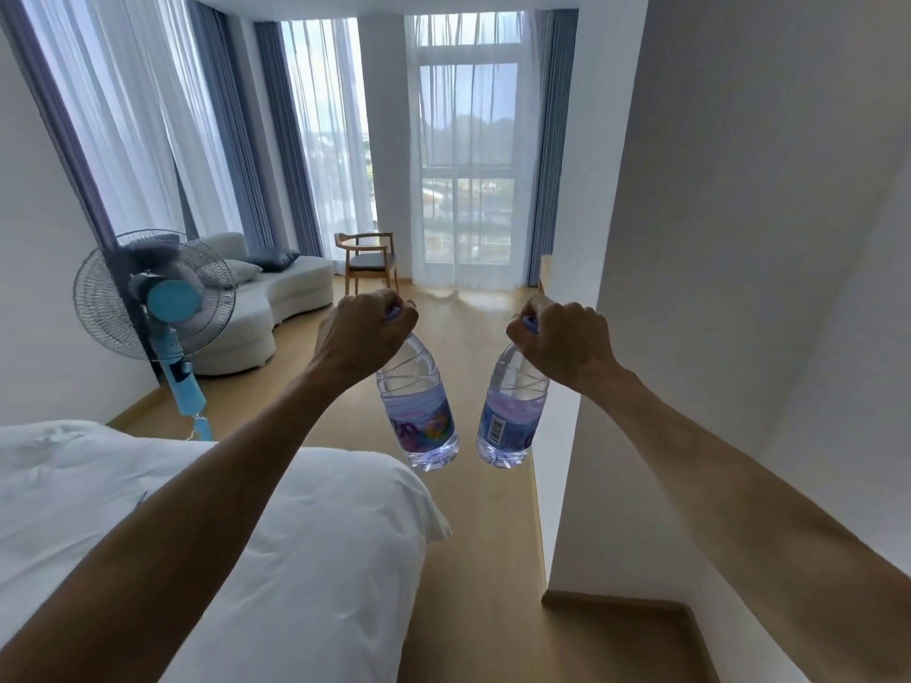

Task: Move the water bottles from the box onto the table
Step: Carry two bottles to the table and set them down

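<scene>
Two clear water bottles with purple-blue labels hang in the air in front of me, over the wooden floor. My left hand (362,332) is closed around the cap and neck of the left bottle (418,411). My right hand (562,337) grips the right bottle (512,411) the same way. Both bottles tilt slightly, their bases close together but apart. Neither the box nor the table is in view.
A bed with white bedding (212,525) fills the lower left. A blue standing fan (155,308) is beside it. A white wall (690,288) runs along the right. Farther off stand a white sofa (276,298) and a wooden chair (367,261) by curtained windows.
</scene>
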Demonstrator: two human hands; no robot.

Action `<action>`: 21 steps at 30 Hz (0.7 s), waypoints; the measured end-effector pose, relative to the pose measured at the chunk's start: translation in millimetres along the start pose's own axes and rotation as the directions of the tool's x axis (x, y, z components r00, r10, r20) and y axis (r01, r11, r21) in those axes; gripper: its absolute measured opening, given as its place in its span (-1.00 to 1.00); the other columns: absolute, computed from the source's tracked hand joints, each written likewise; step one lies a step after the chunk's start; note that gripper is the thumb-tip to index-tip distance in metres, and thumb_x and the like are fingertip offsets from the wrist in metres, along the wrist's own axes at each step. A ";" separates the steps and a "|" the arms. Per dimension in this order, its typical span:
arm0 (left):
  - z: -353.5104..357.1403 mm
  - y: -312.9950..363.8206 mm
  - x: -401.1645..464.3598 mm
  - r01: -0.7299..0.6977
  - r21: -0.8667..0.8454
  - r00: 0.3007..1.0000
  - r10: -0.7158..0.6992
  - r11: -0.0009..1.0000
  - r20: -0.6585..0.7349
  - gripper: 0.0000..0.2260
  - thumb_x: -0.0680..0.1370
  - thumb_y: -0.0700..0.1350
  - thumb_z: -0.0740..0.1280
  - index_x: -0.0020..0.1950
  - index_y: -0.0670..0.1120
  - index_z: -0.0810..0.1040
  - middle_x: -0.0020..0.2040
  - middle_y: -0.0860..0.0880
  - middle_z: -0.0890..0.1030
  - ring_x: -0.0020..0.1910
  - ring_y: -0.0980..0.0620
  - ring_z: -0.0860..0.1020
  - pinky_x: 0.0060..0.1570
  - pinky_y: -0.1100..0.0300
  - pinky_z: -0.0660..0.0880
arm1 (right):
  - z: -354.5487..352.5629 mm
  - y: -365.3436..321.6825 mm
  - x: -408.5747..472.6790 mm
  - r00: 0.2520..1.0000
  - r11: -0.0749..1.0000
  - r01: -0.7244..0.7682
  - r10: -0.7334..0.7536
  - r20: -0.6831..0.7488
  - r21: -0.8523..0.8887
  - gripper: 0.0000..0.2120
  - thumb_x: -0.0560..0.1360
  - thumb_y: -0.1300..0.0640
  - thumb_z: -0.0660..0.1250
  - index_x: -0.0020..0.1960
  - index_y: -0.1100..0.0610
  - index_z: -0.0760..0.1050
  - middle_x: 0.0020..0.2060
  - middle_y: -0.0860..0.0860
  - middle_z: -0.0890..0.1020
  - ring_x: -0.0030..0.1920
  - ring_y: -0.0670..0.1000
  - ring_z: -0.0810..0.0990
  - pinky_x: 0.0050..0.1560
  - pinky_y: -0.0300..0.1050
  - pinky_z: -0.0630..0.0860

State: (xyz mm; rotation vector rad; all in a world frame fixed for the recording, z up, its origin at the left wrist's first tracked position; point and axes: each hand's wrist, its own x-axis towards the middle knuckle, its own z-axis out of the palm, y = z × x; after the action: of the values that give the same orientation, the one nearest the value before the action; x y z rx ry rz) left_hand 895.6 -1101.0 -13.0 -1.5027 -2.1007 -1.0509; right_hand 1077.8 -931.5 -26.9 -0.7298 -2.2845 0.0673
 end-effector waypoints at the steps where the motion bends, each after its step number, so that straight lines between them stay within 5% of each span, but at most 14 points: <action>1: 9.3 -10.5 13.1 0.003 0.000 1.000 -0.003 1.000 -0.004 -0.74 0.59 -0.06 0.27 -0.30 0.00 0.42 -0.46 0.06 0.45 -0.50 0.04 0.44 -0.40 0.15 0.45 | 12.4 6.0 13.5 1.000 1.000 0.001 -0.001 0.000 -0.002 -0.70 0.56 -0.05 0.22 0.01 0.17 0.56 -0.27 0.07 0.66 -0.32 0.06 0.58 -0.15 -0.10 0.56; 11: 115.4 -103.4 155.9 0.090 0.044 0.996 -0.090 0.995 -0.003 -0.74 0.59 0.00 0.25 -0.30 0.03 0.45 -0.42 0.01 0.52 -0.42 -0.03 0.53 -0.35 0.11 0.50 | 135.9 82.8 167.7 0.996 0.995 0.083 -0.083 -0.014 0.048 -0.73 0.54 -0.03 0.26 -0.04 0.18 0.56 -0.28 0.05 0.64 -0.38 -0.03 0.45 -0.36 -0.32 0.24; 21: 193.9 -186.8 290.2 0.182 0.091 0.981 -0.176 0.979 -0.078 -0.76 0.58 0.03 0.23 -0.21 -0.04 0.54 -0.39 0.05 0.55 -0.41 0.10 0.50 -0.39 0.26 0.38 | 238.4 143.3 320.3 0.994 0.988 0.108 -0.106 -0.022 0.111 -0.75 0.55 0.00 0.25 -0.04 0.19 0.55 -0.25 0.07 0.67 -0.39 -0.01 0.47 -0.37 -0.25 0.30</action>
State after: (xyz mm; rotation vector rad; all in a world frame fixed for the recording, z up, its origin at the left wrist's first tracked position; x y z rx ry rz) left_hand 641.2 -797.9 -19.6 -1.2324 -2.2367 -1.0297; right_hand 805.6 -606.3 -36.8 -0.5472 -2.2805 0.1375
